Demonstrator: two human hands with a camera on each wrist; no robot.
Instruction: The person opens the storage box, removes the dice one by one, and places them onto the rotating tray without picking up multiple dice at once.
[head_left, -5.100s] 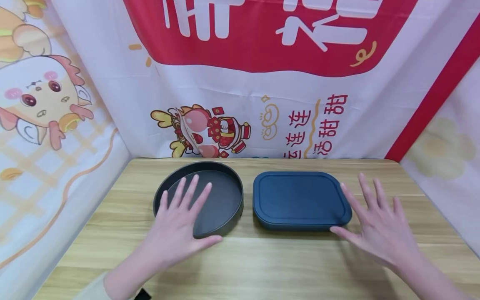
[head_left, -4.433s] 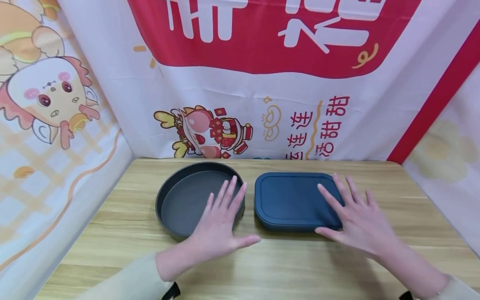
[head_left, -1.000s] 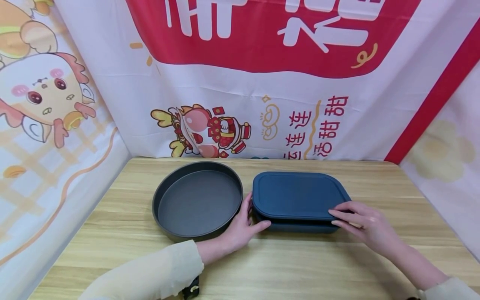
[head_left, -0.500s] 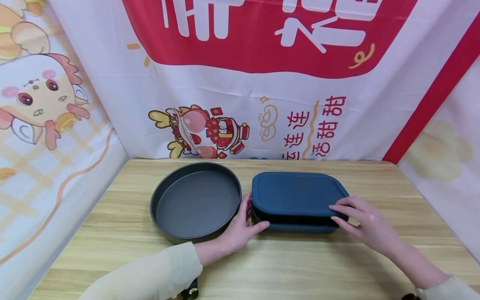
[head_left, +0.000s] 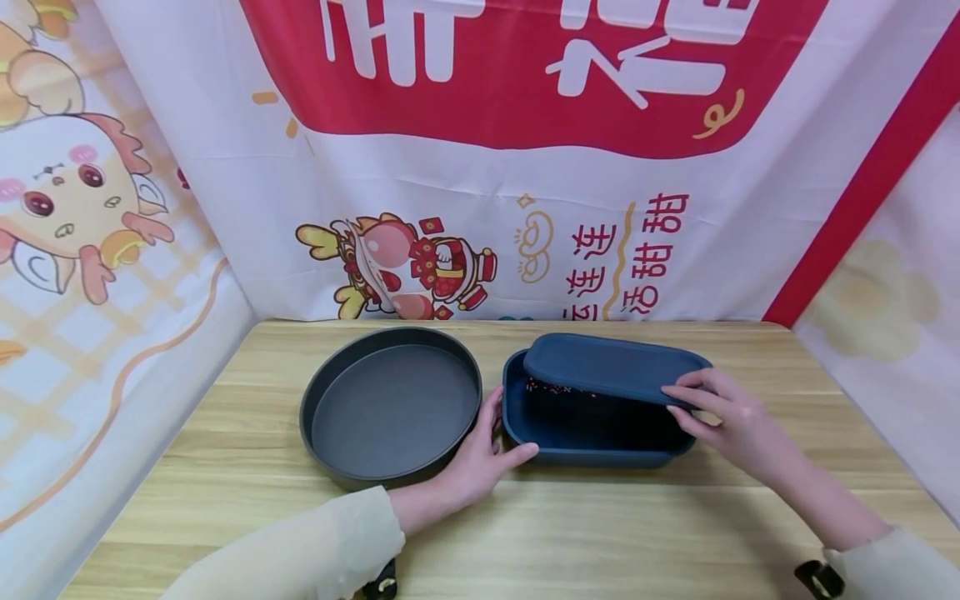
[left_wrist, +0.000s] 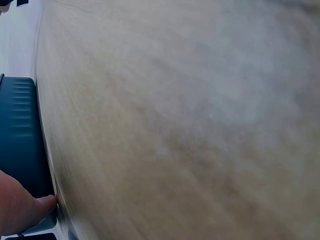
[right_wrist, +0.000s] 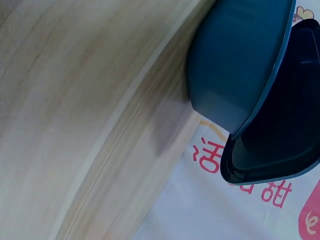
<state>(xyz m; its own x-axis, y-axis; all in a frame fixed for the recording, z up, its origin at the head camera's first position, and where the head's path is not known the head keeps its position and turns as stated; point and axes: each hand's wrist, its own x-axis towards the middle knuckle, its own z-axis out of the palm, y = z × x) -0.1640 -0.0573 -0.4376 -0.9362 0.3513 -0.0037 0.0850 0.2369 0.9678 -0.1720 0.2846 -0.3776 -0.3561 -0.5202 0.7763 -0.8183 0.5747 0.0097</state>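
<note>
pinching a tilted, smooth, round-cornered blue lid [head_left: 615, 365]

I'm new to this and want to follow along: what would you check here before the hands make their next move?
1. Right hand has the lid: ok, it pinches the front right edge.
2. Left hand is on the box: ok, it holds the left end.
3. Lid is fully off: not ok, it is tilted over the back of the box.
4. Contents can be identified: cannot tell, just small pinkish specks show in the dark inside.
5. Left hand is not touching the round pan: cannot tell, they look very close.
</note>
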